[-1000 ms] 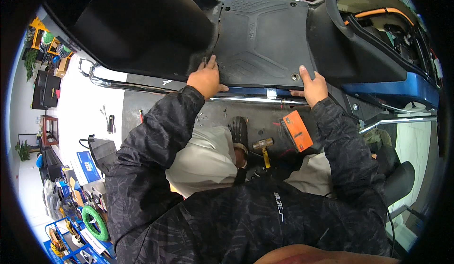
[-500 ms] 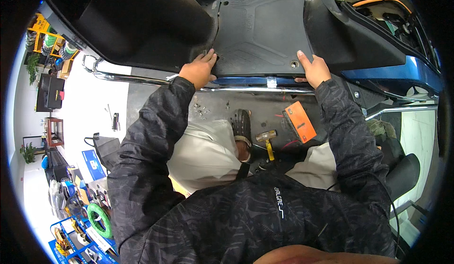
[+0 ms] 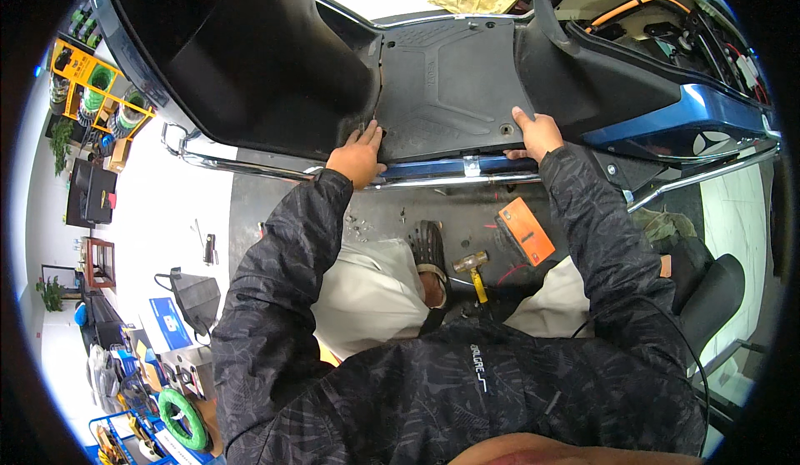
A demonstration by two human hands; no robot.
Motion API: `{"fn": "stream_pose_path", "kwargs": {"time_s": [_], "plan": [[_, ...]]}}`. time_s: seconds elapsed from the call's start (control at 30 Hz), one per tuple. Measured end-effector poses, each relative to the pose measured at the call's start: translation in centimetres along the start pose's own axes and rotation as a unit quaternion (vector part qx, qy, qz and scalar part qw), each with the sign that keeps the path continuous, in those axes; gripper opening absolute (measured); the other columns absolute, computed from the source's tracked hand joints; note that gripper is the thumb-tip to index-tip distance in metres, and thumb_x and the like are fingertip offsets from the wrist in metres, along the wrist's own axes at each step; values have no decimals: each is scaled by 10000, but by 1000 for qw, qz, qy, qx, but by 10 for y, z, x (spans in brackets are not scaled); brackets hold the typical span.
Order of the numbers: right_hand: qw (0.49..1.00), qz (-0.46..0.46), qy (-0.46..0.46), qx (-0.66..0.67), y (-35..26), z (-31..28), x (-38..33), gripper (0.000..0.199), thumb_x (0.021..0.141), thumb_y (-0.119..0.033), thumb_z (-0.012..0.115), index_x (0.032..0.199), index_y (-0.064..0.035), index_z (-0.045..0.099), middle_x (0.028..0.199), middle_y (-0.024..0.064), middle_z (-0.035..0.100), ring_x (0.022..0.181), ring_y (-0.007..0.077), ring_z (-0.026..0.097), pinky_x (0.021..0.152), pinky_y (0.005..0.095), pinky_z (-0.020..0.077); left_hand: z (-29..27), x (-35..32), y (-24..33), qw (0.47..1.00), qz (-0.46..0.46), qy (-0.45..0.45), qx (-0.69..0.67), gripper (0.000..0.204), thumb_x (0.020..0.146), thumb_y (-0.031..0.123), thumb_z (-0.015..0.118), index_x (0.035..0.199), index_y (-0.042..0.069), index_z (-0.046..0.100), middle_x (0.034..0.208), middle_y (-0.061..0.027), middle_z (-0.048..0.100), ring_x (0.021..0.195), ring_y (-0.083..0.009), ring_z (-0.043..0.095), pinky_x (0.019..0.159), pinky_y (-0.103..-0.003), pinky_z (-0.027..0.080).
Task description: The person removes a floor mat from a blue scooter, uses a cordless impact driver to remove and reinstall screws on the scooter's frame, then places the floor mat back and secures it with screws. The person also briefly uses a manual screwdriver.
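A black plastic floorboard [image 3: 450,73] of a scooter spans the space before me, with a raised pattern and a bolt hole near its right corner. My left hand [image 3: 358,158] lies with fingers stretched out on the board's near left corner, by the seam with the black front panel [image 3: 275,57]. At the near right corner my right hand [image 3: 540,134] grips the edge, thumb on top and fingers curled below it. Under that edge runs a blue strip of bodywork [image 3: 425,167], and beneath it a chrome side bar [image 3: 450,181].
Below me on the dark mat are a hammer [image 3: 477,275] with a yellow handle, an orange box [image 3: 527,232] and scattered small fasteners [image 3: 358,230]. Orange cable [image 3: 637,2] shows in the scooter's opened rear. A black chair [image 3: 717,298] stands at the right.
The scooter and both hands sit slightly lower in the picture as the view has shifted. Both hands stay at the same corners of the floorboard.
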State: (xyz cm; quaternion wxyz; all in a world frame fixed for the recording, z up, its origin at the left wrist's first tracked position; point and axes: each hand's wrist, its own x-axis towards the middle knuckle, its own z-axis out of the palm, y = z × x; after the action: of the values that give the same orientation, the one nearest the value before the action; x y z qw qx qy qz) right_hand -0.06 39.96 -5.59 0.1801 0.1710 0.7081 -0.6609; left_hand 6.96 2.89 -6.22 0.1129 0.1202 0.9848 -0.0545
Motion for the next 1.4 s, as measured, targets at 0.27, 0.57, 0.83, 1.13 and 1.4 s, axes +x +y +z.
{"fn": "stream_pose_path", "kwargs": {"time_s": [0.27,0.57,0.83,1.13,1.4], "plan": [[1000,-9,8,15,6,1,2,576,1032,-343,638,1305,136,470,1114,228,638,756,319,712,540,370,631,1,2,3,1000,-4,1,-13,864,900,375,768,1581,37,359,1695,-143,273,1455,-386,436,1152,-423,456],[1000,-6,7,11,8,-2,2,836,1029,-356,626,1534,179,230,1508,377,386,902,432,731,559,390,666,-56,54,23,978,-16,166,-125,578,971,471,658,1301,-4,658,1338,-179,660,1238,-359,629,1030,-434,516],[999,-34,-12,28,7,1,-1,406,1069,-317,573,1178,74,561,928,195,696,590,296,686,438,354,567,-75,244,109,921,47,369,-116,562,917,194,638,1467,126,551,1595,-217,414,1443,-389,441,1131,-489,443],[997,-44,-52,-35,-17,-5,-18,414,1082,-314,556,1183,83,621,952,126,714,753,204,714,567,323,623,-61,303,114,936,10,332,-112,225,927,139,574,918,44,778,1052,-137,709,1062,-312,656,922,-404,552],[958,-218,-23,-184,-72,18,-42,395,1071,-315,579,1030,65,679,811,82,698,626,134,648,501,295,542,-103,272,74,856,-14,474,-206,194,882,91,596,930,-32,737,1023,-207,663,1019,-374,627,907,-440,558]]}}
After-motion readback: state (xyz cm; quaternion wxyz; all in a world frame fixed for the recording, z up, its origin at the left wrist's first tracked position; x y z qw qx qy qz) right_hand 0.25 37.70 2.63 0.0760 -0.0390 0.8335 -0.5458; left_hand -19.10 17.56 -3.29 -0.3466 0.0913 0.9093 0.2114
